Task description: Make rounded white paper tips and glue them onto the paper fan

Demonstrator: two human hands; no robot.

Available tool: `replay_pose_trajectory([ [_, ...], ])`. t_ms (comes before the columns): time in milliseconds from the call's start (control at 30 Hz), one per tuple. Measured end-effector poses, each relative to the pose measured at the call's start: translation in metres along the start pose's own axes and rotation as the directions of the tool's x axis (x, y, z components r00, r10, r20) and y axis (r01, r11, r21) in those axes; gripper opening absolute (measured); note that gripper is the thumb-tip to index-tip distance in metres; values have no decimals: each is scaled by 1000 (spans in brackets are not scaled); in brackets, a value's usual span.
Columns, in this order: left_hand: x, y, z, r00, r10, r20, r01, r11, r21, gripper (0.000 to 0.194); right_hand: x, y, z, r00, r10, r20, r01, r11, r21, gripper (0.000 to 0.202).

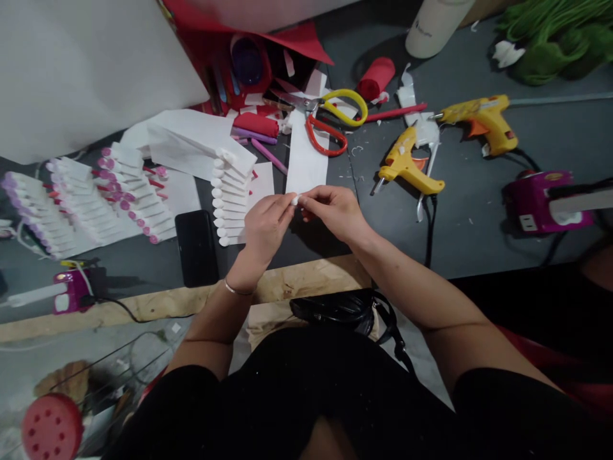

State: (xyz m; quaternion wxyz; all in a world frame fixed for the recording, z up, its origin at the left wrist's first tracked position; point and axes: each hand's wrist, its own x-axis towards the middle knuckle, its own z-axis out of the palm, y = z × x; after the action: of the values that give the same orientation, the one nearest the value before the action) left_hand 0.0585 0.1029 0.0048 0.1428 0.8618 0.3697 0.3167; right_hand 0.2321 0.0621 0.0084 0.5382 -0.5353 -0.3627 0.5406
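Fingertips of my left hand [269, 225] and my right hand [332, 208] meet over the near part of the dark table, both pinched on one small white piece [295, 200]. A row of white-tipped paper sticks [230, 203] lies just left of my left hand. Beyond my hands is a white paper strip [307, 156], with scissors [330, 118] that have one yellow and one red handle resting across it. Right of my right hand lies a yellow glue gun [407, 165], its nozzle pointing toward the lower left.
A black phone [196, 248] lies left of my left arm. Rows of pink-tipped sticks [136, 195] are at the left. Farther right are a second glue gun [483, 121] and a purple power socket [539, 203]. A white bottle [433, 29] and green yarn [550, 45] stand behind.
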Motion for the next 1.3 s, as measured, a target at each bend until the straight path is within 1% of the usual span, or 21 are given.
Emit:
replay_pose_trajectory([
  [67,-1,1,1,1000,-11,14,11,1000,22,33,1,1,-2,1000,5,16,-5,1000,-19,43],
  [167,0,0,0,999,-54,-4,54,999,-4,32,3,3,-5,996,32,89,-34,999,22,43],
  [233,2,-1,-2,993,-120,-19,118,989,-84,27,4,4,-6,989,32,146,-42,997,61,43],
  [300,5,-3,-4,979,-205,-11,198,959,-201,22,4,4,-7,985,23,173,-38,996,83,43],
  [367,6,-3,-5,961,-275,18,266,911,-316,19,4,2,-7,988,11,153,-22,997,71,41],
  [433,7,-2,-5,948,-313,50,307,864,-399,20,3,-1,-6,994,-9,110,5,999,38,39],
  [500,7,-1,-4,943,-325,74,323,836,-443,20,2,-3,-5,997,-29,71,29,1000,3,39],
  [567,6,2,-3,943,-324,78,323,834,-446,19,1,-4,-4,998,-34,46,35,999,-14,40],
  [667,5,4,-4,951,-303,62,303,878,-369,17,0,-2,-3,999,-17,27,17,1000,0,43],
  [733,3,4,-4,966,-255,41,256,926,-278,17,0,0,-2,999,-9,36,8,1000,12,44],
  [833,1,3,-3,993,-115,-9,113,985,-131,20,2,4,-1,999,-8,39,7,1000,18,45],
  [900,0,2,-1,999,-26,-25,25,999,-42,25,4,5,-1,1000,-8,24,7,1000,21,46],
  [967,-1,2,1,1000,25,-13,-24,999,43,27,5,5,-2,1000,-14,11,14,1000,1,48],
  [1067,-1,1,3,998,67,14,-68,986,153,27,4,5,-2,998,-57,14,58,994,-93,50],
  [1167,-2,2,6,996,91,22,-94,971,219,26,2,7,-2,994,-100,38,106,974,-199,49],
  [1233,-3,3,7,997,73,33,-78,972,223,26,1,8,-3,993,-107,46,115,963,-242,48],
  [1300,-3,4,7,998,49,44,-56,983,174,26,2,10,-3,994,-97,43,104,967,-234,46],
])
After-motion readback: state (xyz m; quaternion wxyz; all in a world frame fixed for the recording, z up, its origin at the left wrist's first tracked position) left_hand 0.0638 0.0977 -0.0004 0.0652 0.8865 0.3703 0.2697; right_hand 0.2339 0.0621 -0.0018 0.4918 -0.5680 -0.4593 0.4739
